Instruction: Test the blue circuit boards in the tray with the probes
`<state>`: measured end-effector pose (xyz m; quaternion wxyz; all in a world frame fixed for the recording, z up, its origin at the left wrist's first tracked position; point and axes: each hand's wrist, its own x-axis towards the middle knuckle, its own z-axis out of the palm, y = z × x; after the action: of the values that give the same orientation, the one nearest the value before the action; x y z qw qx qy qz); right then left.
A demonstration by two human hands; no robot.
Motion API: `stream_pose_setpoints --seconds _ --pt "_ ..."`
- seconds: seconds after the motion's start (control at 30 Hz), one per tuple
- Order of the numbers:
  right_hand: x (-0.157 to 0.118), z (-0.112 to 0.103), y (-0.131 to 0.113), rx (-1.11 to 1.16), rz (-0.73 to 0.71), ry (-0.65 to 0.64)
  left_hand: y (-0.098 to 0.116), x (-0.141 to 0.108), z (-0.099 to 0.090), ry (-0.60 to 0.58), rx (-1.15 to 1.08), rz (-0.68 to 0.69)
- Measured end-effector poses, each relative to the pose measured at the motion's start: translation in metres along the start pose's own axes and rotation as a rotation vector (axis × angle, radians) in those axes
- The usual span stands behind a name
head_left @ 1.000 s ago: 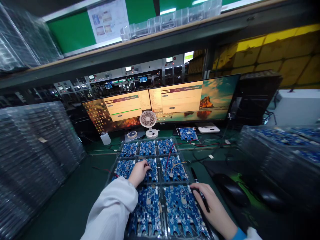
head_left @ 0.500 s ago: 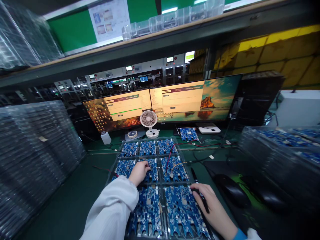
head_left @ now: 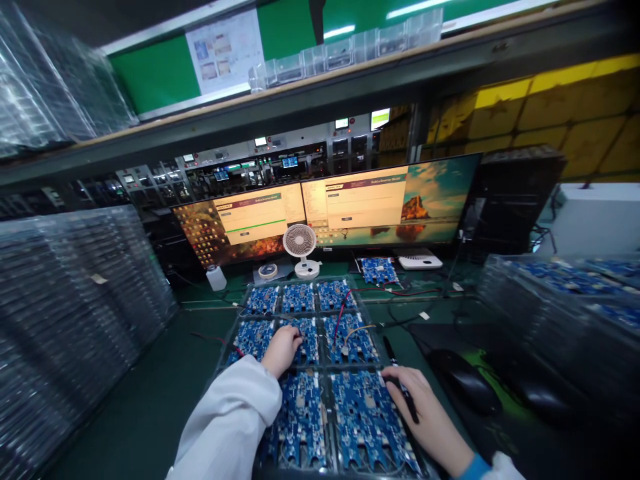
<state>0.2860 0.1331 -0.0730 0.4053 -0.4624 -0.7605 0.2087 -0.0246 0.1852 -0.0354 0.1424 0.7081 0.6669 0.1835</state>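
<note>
My left hand point(head_left: 283, 351) reaches over the middle circuit board point(head_left: 308, 337) of a clear tray holding several blue boards. Its thumb and index finger are pinched together low over the board; what sits between them is too small to make out. At the tray's right side, my right hand point(head_left: 424, 408) has a slim black pen point(head_left: 411, 404) between its fingers. Those fingertips rest by the upper right corner of the front right board point(head_left: 367, 413). A red wire and a yellowish wire point(head_left: 356, 330) run onto the board right of my left hand.
Two monitors point(head_left: 365, 200) stand behind a small white fan point(head_left: 300, 241). Tall stacks of clear trays point(head_left: 80, 300) rise on the left; more trays with boards point(head_left: 565, 280) sit on the right. Two black mice point(head_left: 465, 383) lie beside my right hand. A shelf point(head_left: 300, 90) crosses overhead.
The view has shifted slightly. My left hand stays pinched over the middle board, and my right hand keeps its place with the pen.
</note>
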Motion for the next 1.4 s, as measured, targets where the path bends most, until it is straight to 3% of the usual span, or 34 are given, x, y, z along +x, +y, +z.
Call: stream_pose_setpoints --seconds 0.13,0.27,0.4,0.63,0.8,1.1,1.4 --pt "-0.001 0.001 0.002 -0.003 -0.002 -0.007 -0.011 -0.011 -0.036 -0.031 0.031 0.033" --pt "0.000 0.001 0.002 -0.002 0.004 -0.008 -0.041 -0.027 -0.079 -0.212 0.249 0.016" --pt "0.001 0.000 0.000 0.007 0.003 -0.021 -0.066 -0.039 -0.094 -0.302 0.447 -0.021" --pt "0.001 0.000 0.000 0.016 0.011 -0.026 -0.069 -0.035 -0.097 -0.281 0.313 0.007" --pt "0.000 -0.001 -0.001 0.008 0.020 -0.039 -0.066 -0.012 -0.088 -0.161 0.089 0.000" --pt "0.000 -0.002 -0.003 0.013 0.013 -0.021 -0.059 0.031 -0.048 -0.040 0.169 -0.016" --pt "0.000 -0.001 -0.003 -0.002 0.029 -0.034 -0.050 0.041 -0.042 0.014 0.245 0.041"
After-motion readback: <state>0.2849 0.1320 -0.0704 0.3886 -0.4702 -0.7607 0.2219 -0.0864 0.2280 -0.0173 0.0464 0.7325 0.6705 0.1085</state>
